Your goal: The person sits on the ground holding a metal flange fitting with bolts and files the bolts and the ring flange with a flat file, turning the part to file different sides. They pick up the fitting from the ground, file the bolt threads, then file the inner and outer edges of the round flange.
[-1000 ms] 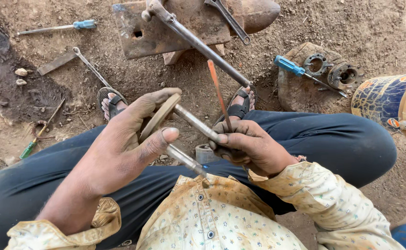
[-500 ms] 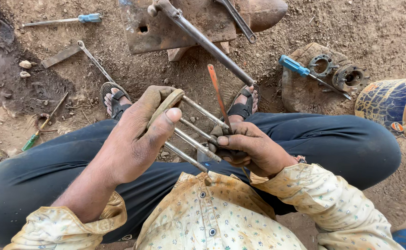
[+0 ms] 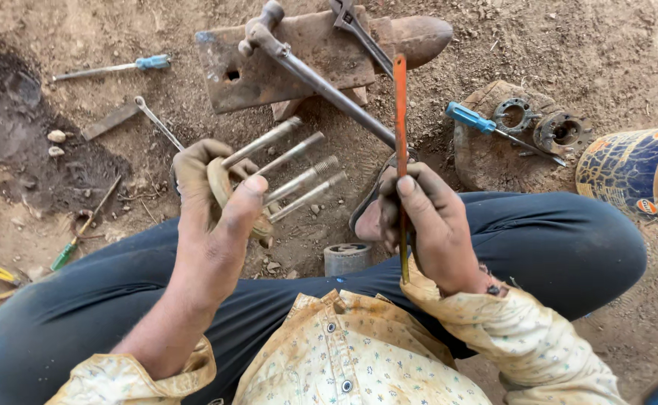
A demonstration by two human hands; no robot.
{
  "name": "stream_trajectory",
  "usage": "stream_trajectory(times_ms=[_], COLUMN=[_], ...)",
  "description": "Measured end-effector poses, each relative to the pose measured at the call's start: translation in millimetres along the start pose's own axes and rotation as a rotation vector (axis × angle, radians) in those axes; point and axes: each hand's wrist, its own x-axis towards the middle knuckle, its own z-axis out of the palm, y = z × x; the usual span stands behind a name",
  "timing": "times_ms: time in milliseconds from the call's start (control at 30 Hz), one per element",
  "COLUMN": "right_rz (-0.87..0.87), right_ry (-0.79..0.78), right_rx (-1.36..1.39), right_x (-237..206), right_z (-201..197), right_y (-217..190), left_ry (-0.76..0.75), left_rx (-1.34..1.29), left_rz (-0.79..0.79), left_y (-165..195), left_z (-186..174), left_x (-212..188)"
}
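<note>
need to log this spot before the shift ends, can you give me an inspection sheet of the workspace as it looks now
surface: bare dirt ground, dark stain at the left.
job's things: round flange with four threaded studs in the left hand; thin orange rod, upright, in the right hand.
clutter: rusty metal block with long-handled tool across it; blue-handled screwdrivers; two metal rings on a stone; small metal cylinder; green screwdriver; patterned container.
grippers: both hands gripping.
cables: nothing seen.
surroundings: dark trousers, sandalled foot below.
</note>
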Motion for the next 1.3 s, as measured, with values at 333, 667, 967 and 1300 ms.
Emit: stream_trajectory(times_ms=[333,667,967,1300], right_rz=[-0.447,-0.665,-0.703,-0.719], right_ry=[0.189,0.141,0.016,0.132], right_rx=[-0.826,-1.149,-1.333,-1.161], right_x=[-11.8,-3.1,6.6,13.2], right_z=[17.4,33.3,17.9,-8.3], right_y=[0.3,-23.5,-26.9,-32.9], left_ry=[0.066,-0.032,-0.056,0.021], left_rx=[-0.34,-0.192,-0.15,-0.273], left_rz=[-0.006,-0.134,-0.088,0.202], left_y=[-1.0,-2.2,-11.2,23.7], left_z=[8.8,29.3,27.1,2.1], left_x=[-6.3,-25.2,-32.2,-31.7])
